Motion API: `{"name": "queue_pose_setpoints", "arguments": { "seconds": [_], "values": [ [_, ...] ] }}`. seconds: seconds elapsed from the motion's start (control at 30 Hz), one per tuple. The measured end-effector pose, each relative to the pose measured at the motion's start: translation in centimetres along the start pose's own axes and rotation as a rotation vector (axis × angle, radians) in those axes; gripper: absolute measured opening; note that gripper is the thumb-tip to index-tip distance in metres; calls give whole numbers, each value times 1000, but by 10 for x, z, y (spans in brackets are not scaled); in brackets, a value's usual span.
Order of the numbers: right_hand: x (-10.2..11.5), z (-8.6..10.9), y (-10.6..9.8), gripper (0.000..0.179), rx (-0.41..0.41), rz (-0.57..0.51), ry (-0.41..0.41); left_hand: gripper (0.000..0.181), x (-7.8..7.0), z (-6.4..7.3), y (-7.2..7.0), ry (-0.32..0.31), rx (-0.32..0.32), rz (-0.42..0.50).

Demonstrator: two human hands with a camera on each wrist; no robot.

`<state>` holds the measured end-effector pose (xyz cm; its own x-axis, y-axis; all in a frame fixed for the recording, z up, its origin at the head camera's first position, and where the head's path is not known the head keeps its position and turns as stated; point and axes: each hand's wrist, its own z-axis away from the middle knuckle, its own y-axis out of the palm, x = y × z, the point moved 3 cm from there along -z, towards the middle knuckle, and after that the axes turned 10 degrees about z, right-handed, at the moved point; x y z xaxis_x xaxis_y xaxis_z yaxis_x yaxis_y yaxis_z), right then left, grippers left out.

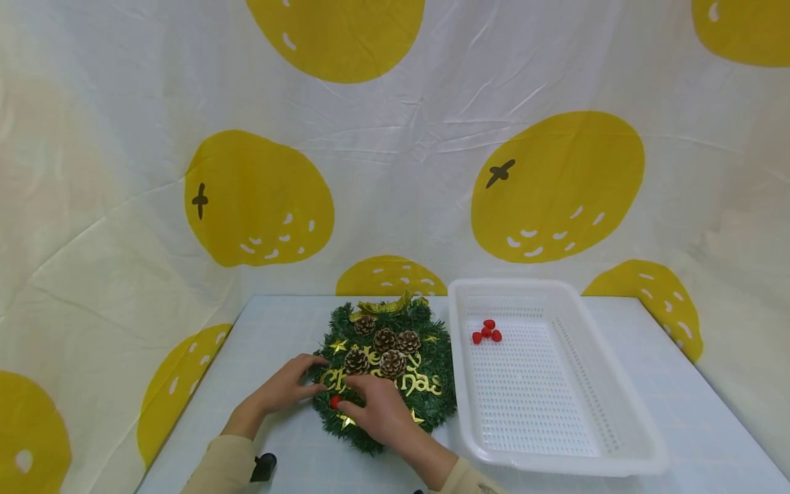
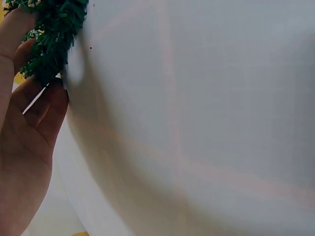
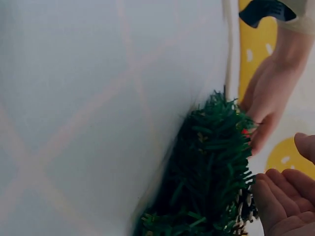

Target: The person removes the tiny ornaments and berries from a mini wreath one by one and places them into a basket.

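Observation:
A green Christmas wreath lies on the table, with pinecones and gold "Merry Christmas" lettering on it. My left hand grips its left edge; in the left wrist view, fingers curl round the green tinsel. Over the lower front of the wreath is my right hand, thumb and fingers apart. A small red berry sits on the wreath just left of the right thumb. In the right wrist view, nothing shows between that hand's thumb and fingers.
A white plastic basket stands right beside the wreath, with several small red berries in its far left part. Gold ribbon tops the wreath, and gold stars dot it. A fruit-patterned curtain hangs behind the table.

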<state>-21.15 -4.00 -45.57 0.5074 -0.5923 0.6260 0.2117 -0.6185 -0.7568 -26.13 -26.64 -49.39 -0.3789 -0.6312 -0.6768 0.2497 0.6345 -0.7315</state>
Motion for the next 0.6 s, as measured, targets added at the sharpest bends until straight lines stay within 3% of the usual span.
{"name": "queue_pose_setpoints", "arguments": {
  "seconds": [0.6],
  "values": [
    [-2, -16, 19, 40, 18, 145, -54, 48, -1, 0, 0, -26, 4, 12]
  ]
}}
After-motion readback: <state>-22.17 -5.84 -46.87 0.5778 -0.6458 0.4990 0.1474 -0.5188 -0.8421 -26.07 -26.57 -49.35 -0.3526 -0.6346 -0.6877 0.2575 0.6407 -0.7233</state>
